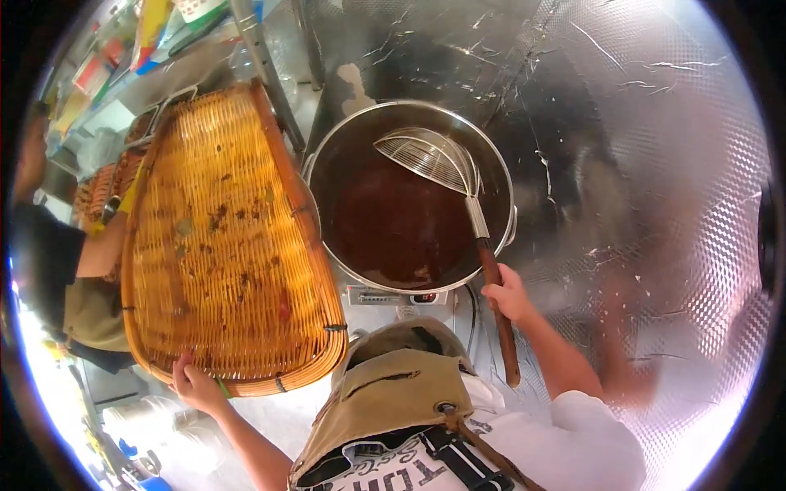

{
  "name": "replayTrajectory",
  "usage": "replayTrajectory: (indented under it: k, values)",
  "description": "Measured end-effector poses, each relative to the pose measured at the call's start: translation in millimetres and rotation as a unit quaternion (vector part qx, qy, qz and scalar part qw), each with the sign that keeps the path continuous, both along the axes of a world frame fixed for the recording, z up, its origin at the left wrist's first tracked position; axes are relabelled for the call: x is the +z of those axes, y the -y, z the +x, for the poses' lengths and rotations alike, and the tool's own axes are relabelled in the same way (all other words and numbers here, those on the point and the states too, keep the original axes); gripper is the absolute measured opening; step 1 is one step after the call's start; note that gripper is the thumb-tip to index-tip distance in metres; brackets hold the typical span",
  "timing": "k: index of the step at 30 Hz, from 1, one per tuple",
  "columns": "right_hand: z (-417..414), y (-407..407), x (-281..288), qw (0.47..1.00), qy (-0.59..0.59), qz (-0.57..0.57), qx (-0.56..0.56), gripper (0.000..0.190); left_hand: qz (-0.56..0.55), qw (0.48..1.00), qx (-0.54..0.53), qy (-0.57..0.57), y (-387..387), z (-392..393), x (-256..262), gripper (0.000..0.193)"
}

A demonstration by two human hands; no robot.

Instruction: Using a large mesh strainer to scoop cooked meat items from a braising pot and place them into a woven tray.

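Observation:
My right hand (508,293) grips the wooden handle of a large wire skimmer (427,156). Its domed wire head is over the mouth of a deep metal stockpot (502,184), near the far rim. Dark reddish-brown liquid (399,227) lies inside the pot. To the left, my left hand (198,385) holds the near rim of a big woven wicker tray (184,264), its fingers over the edge. Dark bits, a few leaf-like pieces and a red piece are scattered across the weave. What supports the tray's far end is hidden.
Beyond the tray, a person in a dark top (46,258) stands close by on the left, near reddish-brown food pieces (101,193). A metal post (270,73) rises behind the tray. Foil-like metal sheeting (614,184) covers the wall at right. A control panel (393,297) sits below the pot.

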State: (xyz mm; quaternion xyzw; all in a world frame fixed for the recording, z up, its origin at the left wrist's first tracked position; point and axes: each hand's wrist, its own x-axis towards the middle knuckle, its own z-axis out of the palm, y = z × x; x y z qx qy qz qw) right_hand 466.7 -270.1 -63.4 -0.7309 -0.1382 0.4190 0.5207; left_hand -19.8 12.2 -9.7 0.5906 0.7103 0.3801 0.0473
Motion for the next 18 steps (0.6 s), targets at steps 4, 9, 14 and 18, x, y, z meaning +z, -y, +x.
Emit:
replayTrajectory:
  k: [4, 9, 14, 18]
  values:
    - [-1, -1, -1, 1.0, -0.007, 0.003, -0.004, 0.031, 0.006, 0.999, 0.032, -0.011, 0, -6, -6, 0.029]
    - [4, 3, -11, 1.0, 0.018, 0.011, 0.005, 0.031, 0.012, 0.999, 0.034, -0.037, -3, -10, -12, 0.028]
    - [3, 2, -10, 1.0, 0.024, 0.013, 0.005, 0.031, 0.046, 0.999, 0.003, -0.005, -5, -15, -16, 0.026]
    - [2, 3, -8, 1.0, 0.016, 0.006, 0.006, 0.032, 0.031, 0.999, -0.01, -0.02, -3, -8, -9, 0.026]
